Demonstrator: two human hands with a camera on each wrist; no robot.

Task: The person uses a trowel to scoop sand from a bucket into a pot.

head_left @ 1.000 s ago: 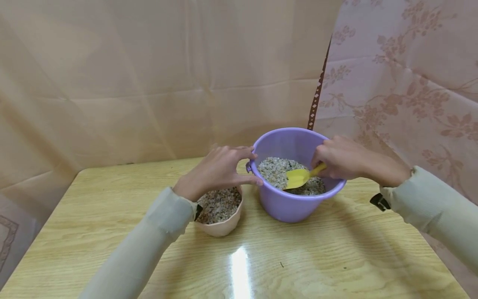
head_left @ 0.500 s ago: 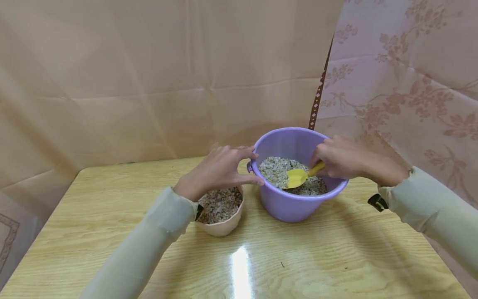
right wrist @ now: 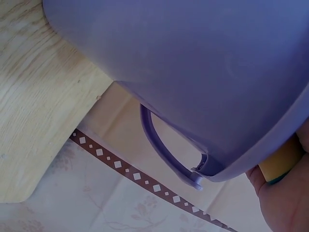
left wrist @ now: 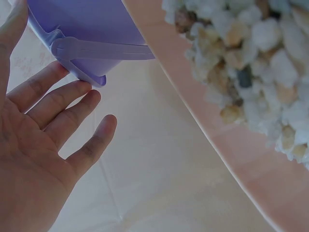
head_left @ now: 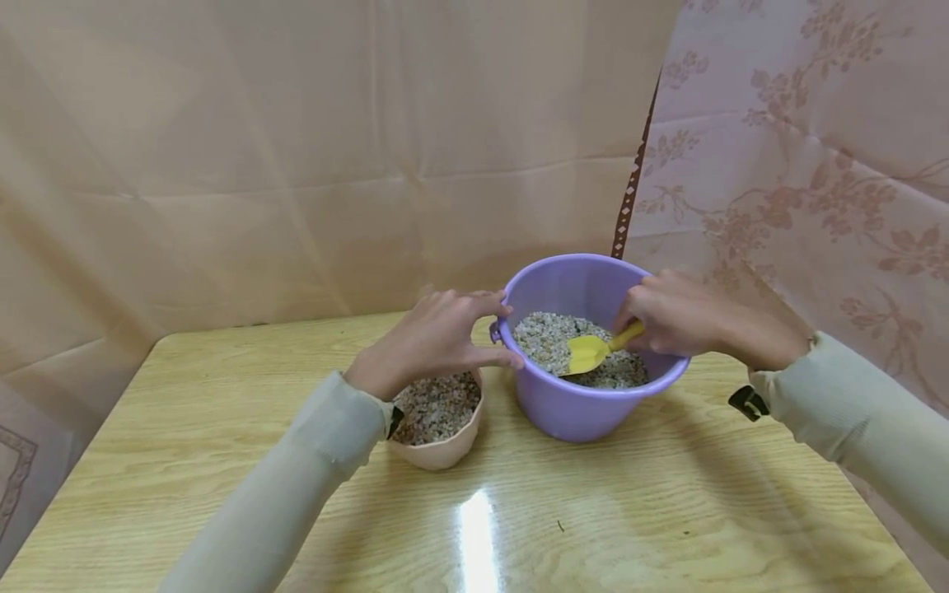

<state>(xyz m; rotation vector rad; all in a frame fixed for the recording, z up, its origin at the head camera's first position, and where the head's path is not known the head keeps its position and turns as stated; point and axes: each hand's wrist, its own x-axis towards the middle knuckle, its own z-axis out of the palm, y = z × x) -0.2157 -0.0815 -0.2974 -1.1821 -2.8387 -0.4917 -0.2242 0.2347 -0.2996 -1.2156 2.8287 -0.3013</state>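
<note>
Yellow scoop (head_left: 589, 352) lies with its blade on the gravel (head_left: 544, 338) inside the purple bucket (head_left: 578, 408), its handle running up into the right hand (head_left: 678, 317), whose fingers are curled round that handle just above the bucket's right rim. In the right wrist view a bit of the yellow handle shows in the palm beside the bucket wall (right wrist: 193, 72), with the bucket's thin bail handle (right wrist: 164, 150) hanging below the rim. The left hand (head_left: 430, 338) has its fingers (left wrist: 63, 104) spread and fairly straight, thumb and fingertips touching the bucket's left rim by the handle lug (left wrist: 91, 53); it grips nothing. Under that hand, just beside the bucket, stands a small pink bowl (head_left: 437, 451) filled with brownish gravel. Both stand on the pale wooden worktop (head_left: 222, 461), with beige cloth (head_left: 296, 148) behind and flowered cloth (head_left: 815, 165) to the right.
</note>
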